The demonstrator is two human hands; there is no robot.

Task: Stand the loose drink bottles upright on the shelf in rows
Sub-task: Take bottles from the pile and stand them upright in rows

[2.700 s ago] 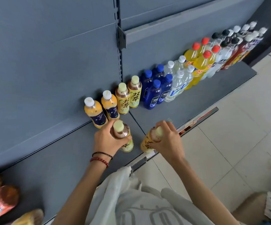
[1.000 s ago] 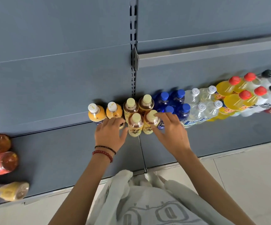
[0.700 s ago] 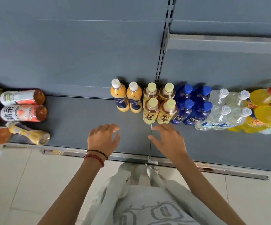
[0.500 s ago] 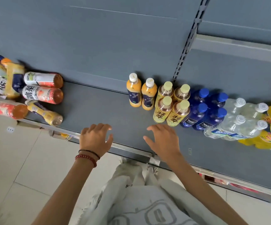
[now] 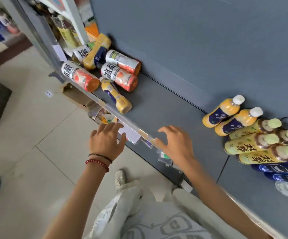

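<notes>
Grey back panel (image 5: pixel 208 40): plain metal, fills the upper right.
Floor (image 5: pixel 27 152): pale tiles with dark joints, lower left.
Shelf (image 5: pixel 165 109): dark grey board, low to the floor, with a clear price rail (image 5: pixel 105 106) along its front edge.
Neighbouring rack (image 5: pixel 41 31): at the far left end, blurred, its stock unreadable.
Standing rows (image 5: pixel 253 144): upright against the back panel at the right. Two orange juice bottles (image 5: pixel 222 111) with white caps come first, then four yellow tea bottles, then blue bottles (image 5: pixel 277 169) running out of view.
Loose bottles (image 5: pixel 119 76): heaped on their sides at the shelf's left end, well apart from the rows. Three are red-labelled; a small yellow bottle (image 5: pixel 115 95) lies nearest the rail.
My right hand (image 5: pixel 176 144): fingers spread, holding nothing, over the shelf's front edge.
My left hand (image 5: pixel 105 140): fingers spread, holding nothing, at the rail.
Bracelets (image 5: pixel 98 161): one black, one red beaded, on my left wrist.
</notes>
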